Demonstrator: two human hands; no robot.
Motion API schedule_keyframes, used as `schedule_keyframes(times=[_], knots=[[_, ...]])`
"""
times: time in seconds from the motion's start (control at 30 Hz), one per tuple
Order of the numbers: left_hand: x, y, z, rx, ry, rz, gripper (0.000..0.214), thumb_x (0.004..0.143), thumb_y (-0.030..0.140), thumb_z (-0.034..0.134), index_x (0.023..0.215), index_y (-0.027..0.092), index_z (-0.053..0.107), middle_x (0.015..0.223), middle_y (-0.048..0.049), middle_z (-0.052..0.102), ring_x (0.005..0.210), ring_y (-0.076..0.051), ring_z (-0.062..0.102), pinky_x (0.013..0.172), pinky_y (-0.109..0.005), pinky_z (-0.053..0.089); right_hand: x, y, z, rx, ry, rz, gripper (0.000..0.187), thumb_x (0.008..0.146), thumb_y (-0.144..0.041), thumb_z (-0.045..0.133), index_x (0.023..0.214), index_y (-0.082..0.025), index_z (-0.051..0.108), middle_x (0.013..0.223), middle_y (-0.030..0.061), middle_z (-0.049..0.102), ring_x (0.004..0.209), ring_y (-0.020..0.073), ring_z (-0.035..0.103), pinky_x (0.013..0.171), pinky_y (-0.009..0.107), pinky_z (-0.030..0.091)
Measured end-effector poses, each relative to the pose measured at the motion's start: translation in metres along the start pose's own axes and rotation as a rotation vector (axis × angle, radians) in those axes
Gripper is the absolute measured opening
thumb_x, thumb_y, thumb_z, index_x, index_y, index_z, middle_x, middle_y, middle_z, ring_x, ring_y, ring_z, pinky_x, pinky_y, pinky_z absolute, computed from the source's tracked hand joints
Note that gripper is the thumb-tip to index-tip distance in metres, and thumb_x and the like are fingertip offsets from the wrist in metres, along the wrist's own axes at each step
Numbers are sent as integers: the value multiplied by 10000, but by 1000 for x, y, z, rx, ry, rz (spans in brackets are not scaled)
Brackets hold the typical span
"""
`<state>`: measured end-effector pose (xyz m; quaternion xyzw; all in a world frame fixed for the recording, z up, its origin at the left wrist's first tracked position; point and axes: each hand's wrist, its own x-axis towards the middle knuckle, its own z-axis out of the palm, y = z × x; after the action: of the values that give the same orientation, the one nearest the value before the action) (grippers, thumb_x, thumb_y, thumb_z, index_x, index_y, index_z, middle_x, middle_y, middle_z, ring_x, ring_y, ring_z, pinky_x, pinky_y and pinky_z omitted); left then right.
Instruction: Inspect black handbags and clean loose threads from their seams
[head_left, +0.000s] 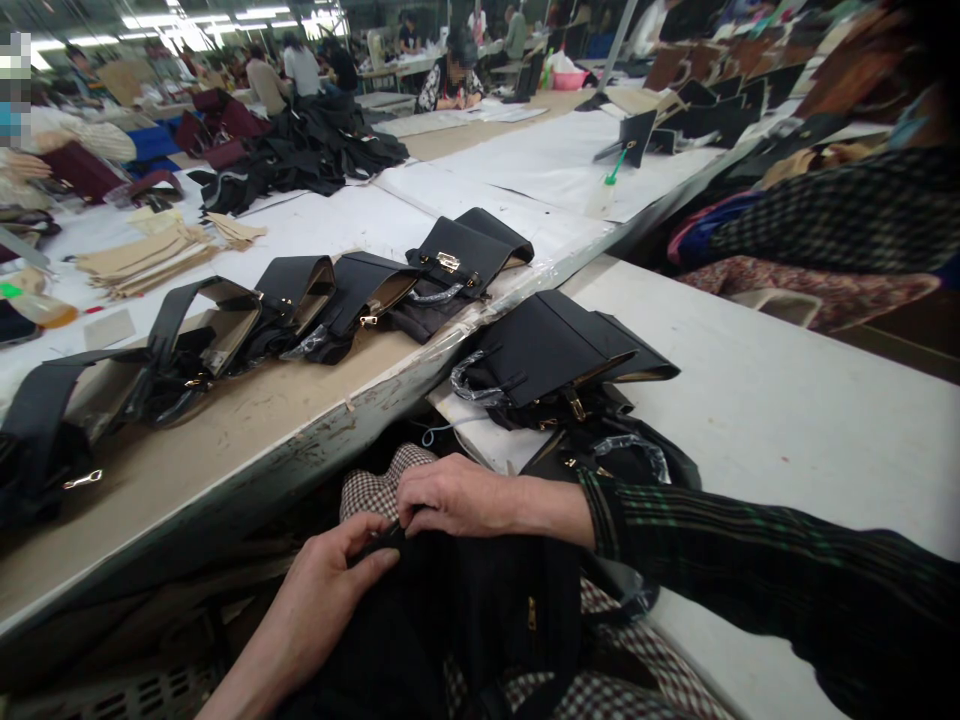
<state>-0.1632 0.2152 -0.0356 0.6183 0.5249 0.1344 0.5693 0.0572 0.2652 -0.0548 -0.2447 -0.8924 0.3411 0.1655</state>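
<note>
A black handbag (495,600) lies across my lap, its dark lining turned toward me with a small gold zipper pull (532,613) showing. My left hand (330,575) pinches the bag's edge between thumb and fingers. Right beside it, my right hand (465,500) grips the same edge, fingertips curled down on it. What exactly lies under the fingertips is too dark to make out. Just beyond my right wrist, more black handbags (559,350) with plastic-wrapped handles are piled on the white side table (795,400).
Along the long worktable (300,420) stands a row of black bags (352,300). Tan sheets (142,255) and a heap of black pieces (315,150) lie farther back. A green-tipped tool (615,168) sits near the far edge. A person in a checked sleeve (832,215) is at the right.
</note>
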Motion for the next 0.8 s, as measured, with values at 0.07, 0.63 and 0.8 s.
schedule_keyframes(times=[0.07, 0.63, 0.8], knots=[[0, -1, 0, 9, -5, 6, 326, 877, 276, 618, 1200, 262, 663, 1175, -17, 720, 1013, -225, 667, 978, -323, 471, 2, -2, -2, -12, -25, 16, 62, 874, -199, 632, 905, -152, 659, 960, 46, 666, 901, 152, 618, 796, 241, 463], [2, -8, -2, 18, 18, -24, 389, 840, 319, 650, 1224, 254, 660, 1164, -17, 738, 1033, -261, 683, 930, -316, 510, 9, -3, -2, 41, -49, 391, 228, 802, -373, 671, 720, -160, 680, 722, 3, 664, 713, 135, 572, 673, 238, 376], [3, -11, -2, -34, 7, -27, 363, 851, 308, 647, 1210, 259, 666, 1177, -7, 733, 1047, -249, 678, 928, -304, 507, 8, -2, -4, 60, -27, 399, 249, 778, -384, 701, 689, -157, 647, 701, -10, 643, 676, 120, 544, 641, 231, 357]])
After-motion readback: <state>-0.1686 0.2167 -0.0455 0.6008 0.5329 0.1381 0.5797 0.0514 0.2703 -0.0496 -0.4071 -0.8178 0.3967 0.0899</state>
